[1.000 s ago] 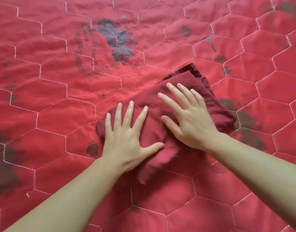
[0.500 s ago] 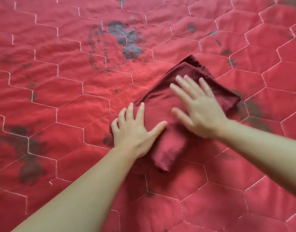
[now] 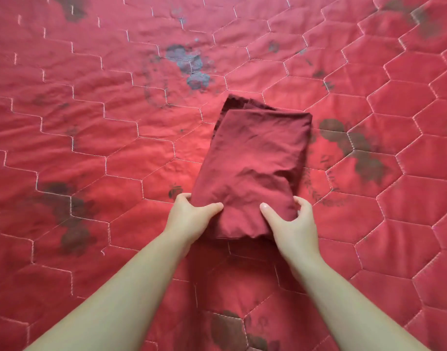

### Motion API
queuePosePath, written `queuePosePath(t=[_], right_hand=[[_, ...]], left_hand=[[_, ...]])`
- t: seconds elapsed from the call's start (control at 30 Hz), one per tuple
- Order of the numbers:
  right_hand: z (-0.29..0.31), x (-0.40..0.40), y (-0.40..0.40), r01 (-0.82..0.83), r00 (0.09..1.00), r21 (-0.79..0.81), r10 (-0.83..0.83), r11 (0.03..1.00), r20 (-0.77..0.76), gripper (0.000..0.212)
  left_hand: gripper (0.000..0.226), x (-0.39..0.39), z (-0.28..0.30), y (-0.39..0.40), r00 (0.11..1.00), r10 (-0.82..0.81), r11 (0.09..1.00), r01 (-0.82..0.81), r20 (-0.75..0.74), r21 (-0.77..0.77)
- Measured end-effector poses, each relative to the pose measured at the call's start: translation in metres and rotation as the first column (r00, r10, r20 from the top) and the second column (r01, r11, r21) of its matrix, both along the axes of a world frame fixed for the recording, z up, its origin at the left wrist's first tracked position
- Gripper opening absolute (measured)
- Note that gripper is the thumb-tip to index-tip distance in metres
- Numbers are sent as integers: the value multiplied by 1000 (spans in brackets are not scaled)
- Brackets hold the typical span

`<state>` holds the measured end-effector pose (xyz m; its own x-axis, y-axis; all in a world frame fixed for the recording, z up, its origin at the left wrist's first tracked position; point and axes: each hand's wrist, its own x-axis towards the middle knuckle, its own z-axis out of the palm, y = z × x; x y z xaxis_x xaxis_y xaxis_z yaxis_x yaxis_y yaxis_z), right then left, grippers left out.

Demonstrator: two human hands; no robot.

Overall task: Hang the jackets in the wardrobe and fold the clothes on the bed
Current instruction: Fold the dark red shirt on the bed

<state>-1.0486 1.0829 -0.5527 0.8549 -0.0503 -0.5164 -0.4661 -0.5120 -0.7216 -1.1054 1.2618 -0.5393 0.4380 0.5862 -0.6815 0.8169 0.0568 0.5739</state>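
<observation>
Since the cloth [image 3: 255,163] is already down to a compact rectangle, this piece looks basically folded. It lies flat on the bed [image 3: 90,122], roughly centre of view, dark maroon on the red quilted cover, with layered edges showing at the far end. Left hand [image 3: 189,219] grips the near left corner, thumb on top and fingers curled under the edge. Right hand [image 3: 290,224] does the same on the near right corner, thumb pressed on top and fingers wrapped round the side. So both hands are closed on the near end; looks like a lift or one last fold, can't tell which. Progress: one garment nearly done. No other clothes, jackets or wardrobe in view, so can't judge the rest. Cover has dark printed patches around the cloth.
</observation>
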Motion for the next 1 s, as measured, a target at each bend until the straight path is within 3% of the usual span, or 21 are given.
queuePosePath(t=[0.07,0.13,0.23,0.33,0.4,0.5,0.63,0.73,0.83,0.93,1.0], right_hand=[[2,5,-3,57,990,96,-44,994,-131,70],[1,3,-13,56,987,154,-31,987,-156,58],[4,-8,-32,11,988,201,21,979,-153,55],[9,-23,-50,100,951,322,4,942,-308,45],[14,-33,-59,142,906,382,36,913,-422,42],[23,-44,-72,103,925,405,63,908,-376,56],[37,-55,-86,-160,957,317,226,935,-184,66],[43,-56,-90,-136,964,347,205,928,-170,54],[53,-47,-86,73,906,500,153,863,-394,35],[53,-29,-82,288,795,477,71,830,-602,25],[52,-15,-81,367,739,477,61,799,-671,26]], left_hand=[[44,-5,2,3,1000,17,978,-22,-22,-209],[43,-13,3,4,1000,8,941,-16,-26,-338],[45,-32,3,-1,1000,-9,929,8,-1,-369],[38,-56,6,-15,997,42,918,-15,58,-396],[43,-69,9,-22,992,102,861,-53,69,-506],[50,-86,17,-27,989,129,777,-60,66,-627],[73,-104,29,-32,977,191,743,-79,98,-665],[90,-109,41,-33,952,256,803,-114,165,-585],[73,-102,54,-34,897,-10,959,133,442,-249],[32,-84,69,-35,802,-199,955,287,564,-72],[49,-78,69,-33,763,-309,907,415,568,-64]])
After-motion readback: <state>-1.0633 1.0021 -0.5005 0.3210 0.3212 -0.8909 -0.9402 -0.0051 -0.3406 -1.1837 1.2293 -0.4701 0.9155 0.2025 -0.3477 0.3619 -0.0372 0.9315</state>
